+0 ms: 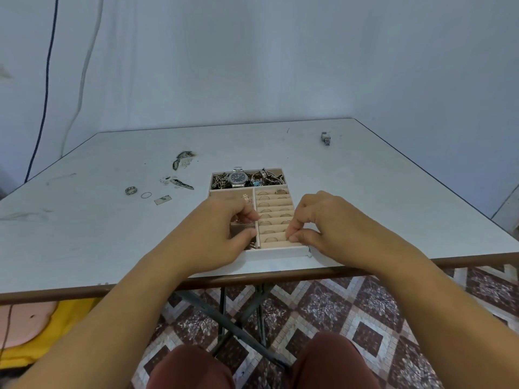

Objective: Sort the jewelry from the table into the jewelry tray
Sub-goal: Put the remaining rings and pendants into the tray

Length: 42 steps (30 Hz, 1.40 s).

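A white jewelry tray point(280, 251) sits near the table's front edge. Its back compartment holds a silver watch point(238, 178) among tangled chains and bracelets. The right section has beige ring rolls point(273, 209) with several rings tucked in. My left hand point(224, 234) rests over the tray's left compartments, fingers curled. My right hand point(323, 220) pinches at the near ring rolls; whatever is between its fingertips is too small to see. On the table to the left lie a patterned silver ring point(131, 190) and a thin ring point(146, 195). A second watch point(325, 138) lies at the far right.
A small rectangular tag point(163, 199) lies next to the thin ring. Dark scuffed patches point(182, 159) mark the white tabletop. Two cables point(45, 80) hang down the wall at left. The table's brown front edge point(252, 276) runs just below the tray.
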{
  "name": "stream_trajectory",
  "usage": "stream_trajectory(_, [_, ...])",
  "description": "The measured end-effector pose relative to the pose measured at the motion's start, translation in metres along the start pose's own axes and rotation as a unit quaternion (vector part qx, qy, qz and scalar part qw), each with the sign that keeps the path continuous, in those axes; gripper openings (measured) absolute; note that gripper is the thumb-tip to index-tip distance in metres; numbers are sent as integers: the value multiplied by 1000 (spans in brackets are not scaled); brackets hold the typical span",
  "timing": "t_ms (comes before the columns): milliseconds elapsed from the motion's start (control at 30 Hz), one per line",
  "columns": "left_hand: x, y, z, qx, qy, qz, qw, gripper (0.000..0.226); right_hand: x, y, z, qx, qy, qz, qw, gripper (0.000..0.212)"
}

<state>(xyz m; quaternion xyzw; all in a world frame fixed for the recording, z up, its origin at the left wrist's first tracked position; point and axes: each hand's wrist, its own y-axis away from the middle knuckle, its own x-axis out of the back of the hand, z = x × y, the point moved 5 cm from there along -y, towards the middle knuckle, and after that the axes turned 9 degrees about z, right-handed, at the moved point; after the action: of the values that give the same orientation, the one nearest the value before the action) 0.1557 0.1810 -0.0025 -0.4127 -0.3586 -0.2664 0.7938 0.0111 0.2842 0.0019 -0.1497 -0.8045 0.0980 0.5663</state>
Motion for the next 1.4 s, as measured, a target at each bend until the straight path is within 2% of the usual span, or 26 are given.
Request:
stream_trajectory(167, [2, 2, -10, 9, 12, 7, 1000, 16, 3, -9, 1, -18, -32, -26, 999, 10])
stream_trajectory(300, [18, 1, -28, 41, 25, 30, 998, 17, 3, -30, -4, 5, -39, -20, 999, 16])
stream_trajectory(500, [43, -1, -80, 105, -66, 27, 992, 27, -17, -89, -27, 63, -28, -28, 997, 23])
stream_trajectory(733, [87, -4, -156, 199, -159, 41, 966, 37, -49, -164, -64, 105, -36, -56, 992, 22])
stream_trajectory(933, [104, -11, -211, 237, -170, 26, 956, 38, -83, -209, -91, 142, -5, -98, 985, 25])
stream_trajectory(1167, [98, -25, -248, 263, -141, -48, 953, 43, -127, -242, -111, 105, -9, -139, 985, 31])
stream_trajectory(1300, [93, -26, -251, 250, -135, -44, 958, 32, -148, -251, -116, 63, -39, -134, 988, 36])
stream_trajectory(1400, [93, -24, -251, 240, -116, -23, 964, 20, -156, -253, -118, 58, -57, -127, 989, 32])
